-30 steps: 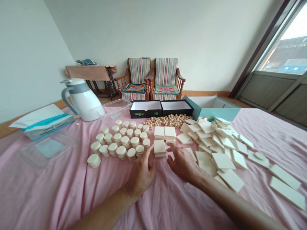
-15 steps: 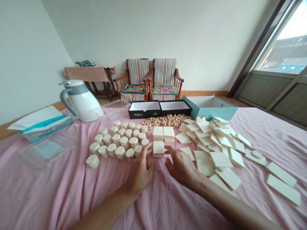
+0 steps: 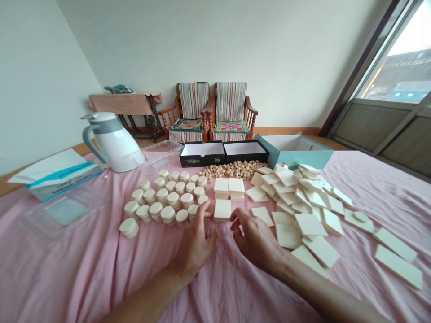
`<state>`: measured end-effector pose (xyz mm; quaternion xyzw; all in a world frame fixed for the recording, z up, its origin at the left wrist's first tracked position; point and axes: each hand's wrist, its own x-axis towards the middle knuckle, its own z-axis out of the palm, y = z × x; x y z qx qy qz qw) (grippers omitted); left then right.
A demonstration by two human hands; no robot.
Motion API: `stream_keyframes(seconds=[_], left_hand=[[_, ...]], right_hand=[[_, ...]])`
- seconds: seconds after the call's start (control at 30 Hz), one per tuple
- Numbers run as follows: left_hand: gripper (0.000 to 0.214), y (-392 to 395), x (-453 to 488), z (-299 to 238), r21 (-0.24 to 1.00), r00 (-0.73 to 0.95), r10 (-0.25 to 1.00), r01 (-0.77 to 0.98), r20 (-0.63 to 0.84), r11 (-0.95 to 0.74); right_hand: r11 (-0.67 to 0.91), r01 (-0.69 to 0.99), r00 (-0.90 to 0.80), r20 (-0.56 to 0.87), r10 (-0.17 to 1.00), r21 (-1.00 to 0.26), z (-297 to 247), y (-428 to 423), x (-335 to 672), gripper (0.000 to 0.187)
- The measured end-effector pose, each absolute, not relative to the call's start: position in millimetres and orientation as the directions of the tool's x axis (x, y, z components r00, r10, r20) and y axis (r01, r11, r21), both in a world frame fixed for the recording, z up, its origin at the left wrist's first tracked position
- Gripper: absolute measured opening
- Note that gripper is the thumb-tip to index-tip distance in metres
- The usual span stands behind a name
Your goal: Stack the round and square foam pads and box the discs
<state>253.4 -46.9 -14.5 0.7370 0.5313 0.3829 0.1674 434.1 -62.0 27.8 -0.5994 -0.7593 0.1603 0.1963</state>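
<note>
The pink cloth [image 3: 222, 287] spreads all around the front stack [image 3: 222, 209] of square tiles; its edge shows well beyond and right of that stack, and a creased stretch runs from the stack toward the person. Beyond the stack, to the right, the blue box [image 3: 303, 158] opens upward, its floor hidden. Far left of the stack stands the white jug [image 3: 123, 148]. Straight beyond it, 2 black boxes [image 3: 209, 161] show white insides. Right of it, loose tiles [image 3: 311, 224] overlap. The left hand [image 3: 195, 244], thumb spread, grips nothing just left of the stack; the right hand [image 3: 257, 237], loosely curled, is just right, also ungripping, contact unclear. Behind the stack sit 2 more stacks [image 3: 222, 185]; piled discs [image 3: 173, 198] lie left, beads [image 3: 240, 169] farther behind.
</note>
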Motion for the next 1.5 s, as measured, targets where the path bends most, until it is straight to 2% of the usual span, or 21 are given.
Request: stream_keyframes(seconds=[0.17, 0.4, 0.53, 0.63, 0.73, 0.93, 1.03, 1.13, 1.37, 1.5], left_hand=[[0.061, -47, 255, -12, 0.656, 0.152, 0.916, 0.655, 0.371, -0.374], [0.059, -48, 255, -10, 0.661, 0.167, 0.925, 0.658, 0.340, -0.362], [0.050, -49, 254, -10, 0.661, 0.152, 0.917, 0.651, 0.368, -0.373], [0.047, -50, 256, -8, 0.664, 0.124, 0.888, 0.621, 0.442, -0.417], [0.046, -51, 256, -4, 0.664, 0.092, 0.857, 0.592, 0.507, -0.457], [0.042, -52, 256, 1, 0.706, 0.010, 0.828, 0.517, 0.561, -0.484], [0.042, -53, 256, 3, 0.728, 0.001, 0.831, 0.482, 0.556, -0.487], [0.043, -53, 257, 3, 0.752, -0.001, 0.847, 0.461, 0.531, -0.471], [0.044, -52, 255, 0, 0.742, 0.009, 0.857, 0.495, 0.516, -0.452], [0.043, -52, 255, 0, 0.741, 0.014, 0.855, 0.492, 0.518, -0.457]], right_hand=[[0.231, 0.832, -0.212, 0.096, 0.973, -0.504, 22, -61, 432, 0.022], [0.226, 0.855, -0.195, 0.114, 0.974, -0.468, 27, -55, 443, 0.022], [0.254, 0.903, -0.233, 0.102, 0.967, -0.347, 51, -47, 478, 0.019], [0.356, 0.905, -0.370, -0.018, 0.929, -0.234, 60, -44, 505, 0.030], [0.396, 0.891, -0.416, -0.050, 0.908, -0.221, 51, -43, 520, 0.039], [0.384, 0.893, -0.391, 0.020, 0.920, -0.234, 35, -38, 523, 0.040], [0.392, 0.889, -0.362, 0.160, 0.918, -0.235, 49, -38, 505, 0.038], [0.469, 0.847, -0.405, 0.267, 0.874, -0.250, 64, -38, 473, 0.037], [0.524, 0.819, -0.478, 0.228, 0.848, -0.232, 58, -26, 425, 0.036], [0.493, 0.832, -0.411, 0.311, 0.857, -0.256, 62, -25, 443, 0.033]])
